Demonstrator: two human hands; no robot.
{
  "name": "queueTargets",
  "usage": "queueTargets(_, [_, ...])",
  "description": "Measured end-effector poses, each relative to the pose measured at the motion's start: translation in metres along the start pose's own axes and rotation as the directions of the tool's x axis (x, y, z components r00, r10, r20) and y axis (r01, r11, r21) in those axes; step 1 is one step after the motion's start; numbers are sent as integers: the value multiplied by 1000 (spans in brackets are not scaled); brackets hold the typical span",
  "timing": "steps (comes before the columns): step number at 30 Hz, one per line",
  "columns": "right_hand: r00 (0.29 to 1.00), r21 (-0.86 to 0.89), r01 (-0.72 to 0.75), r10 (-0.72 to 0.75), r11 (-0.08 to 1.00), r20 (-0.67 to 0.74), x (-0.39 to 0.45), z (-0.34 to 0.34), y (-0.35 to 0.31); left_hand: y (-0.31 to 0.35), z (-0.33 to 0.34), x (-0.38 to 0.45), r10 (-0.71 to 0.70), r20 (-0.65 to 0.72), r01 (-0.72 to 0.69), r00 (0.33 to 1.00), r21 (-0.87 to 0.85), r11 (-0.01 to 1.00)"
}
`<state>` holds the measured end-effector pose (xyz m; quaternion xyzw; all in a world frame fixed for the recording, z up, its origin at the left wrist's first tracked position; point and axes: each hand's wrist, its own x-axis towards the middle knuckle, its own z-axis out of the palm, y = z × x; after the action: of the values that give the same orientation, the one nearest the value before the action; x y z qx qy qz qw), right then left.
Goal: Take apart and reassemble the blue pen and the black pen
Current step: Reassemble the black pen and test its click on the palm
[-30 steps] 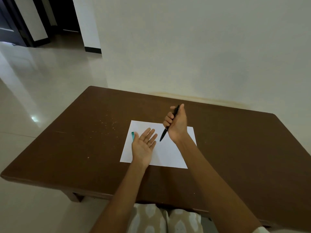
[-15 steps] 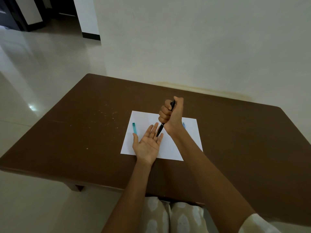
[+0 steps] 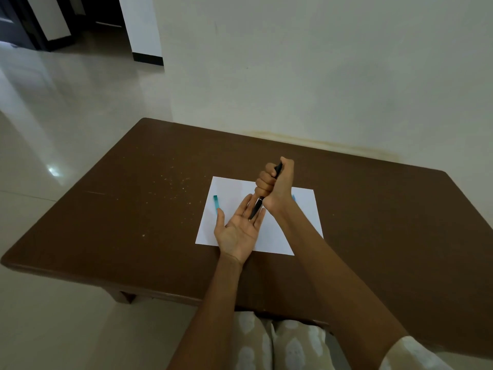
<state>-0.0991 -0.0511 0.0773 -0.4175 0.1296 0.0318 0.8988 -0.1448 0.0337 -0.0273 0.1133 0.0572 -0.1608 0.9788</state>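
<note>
The black pen (image 3: 257,209) is a slim, smooth cylinder with a dull sheen and a pale ring low on its barrel, tapering to a point at its lower end. Its long axis runs steeply — top end tilted away from the person and to the right, tip down and toward the left. The right hand (image 3: 276,186) holds it in a fist, fingers curled round the barrel and thumb up along the top, so that only the upper end above the knuckles and the lower part below the little finger show. That hand is raised off the table, wrist bent, forearm slanting in from the lower right.

Just below the fist lies the left hand (image 3: 238,231), palm up, fingers straight and slightly spread, holding nothing. The pen's tip rests at the base of its fingers; whether it presses in cannot be told.

Under both hands is a flat white sheet of paper (image 3: 301,222) on a matte brown wooden table (image 3: 133,209), speckled with pale flecks to the left of the hands. Beyond the left thumb, a short blue-green pen piece (image 3: 215,203) lies on the paper — straight, stubby, pointing away from the person. Behind the right wrist a sliver of another blue piece (image 3: 294,197) shows, mostly hidden.
</note>
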Motion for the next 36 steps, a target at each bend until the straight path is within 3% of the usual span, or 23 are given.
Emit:
queueTargets(14, [997,-5,-47,46,999,-63,3,-2,9,1,4,-3,-28,-52,30,998,46,998])
queueTargets(21, [999,49,-44,43,998,21,-2,7,-11,2,15,-5,-51,-105,56,993,51,997])
queueTargets(31, [994,-5,48,-47,999,96,-38,53,-70,12,102,-23,23,9,-25,1000,164,986])
queueTargets(36, [980,-88,130,-115,988,166,-60,75,-95,11,121,-36,21,75,-30,997,125,992])
